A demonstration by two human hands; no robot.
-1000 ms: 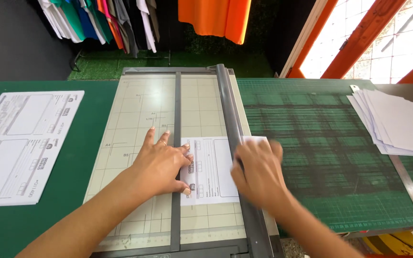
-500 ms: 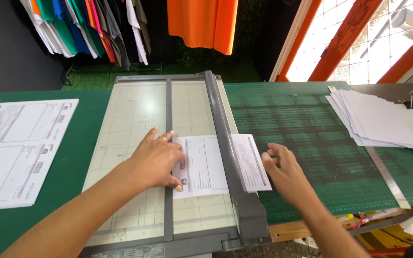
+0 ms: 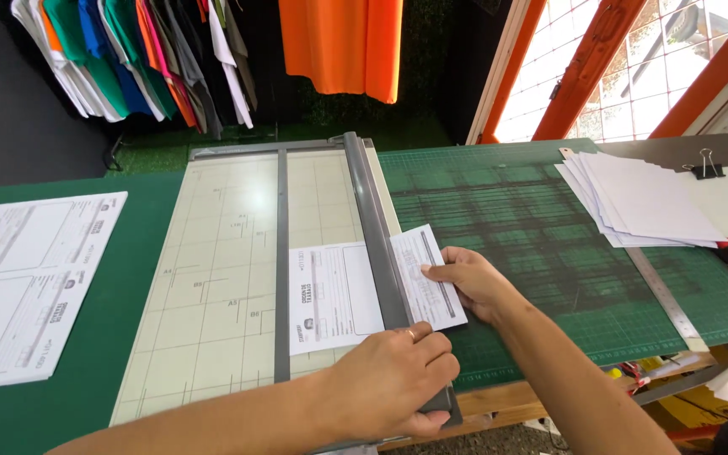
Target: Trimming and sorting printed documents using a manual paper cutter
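Printed sheet [image 3: 334, 295] is lying across the cutter board [image 3: 212, 278], under the grey blade arm [image 3: 377, 236], and we are pinching its protruding right strip between the thumb and fingers of our right hand [image 3: 473, 282]. Our left hand [image 3: 393, 383] is wrapping closed around the near end of the blade arm, below the sheet's lower edge. The arm's long axis is running away from us, square to the sheet's long side, so the strip is lying right of the arm and the bulk left. We are seeing the green cutting mat [image 3: 549, 236] on the desk beyond, a loose paper stack [image 3: 642, 202] farther right, and printed forms [image 3: 27, 278] far left.
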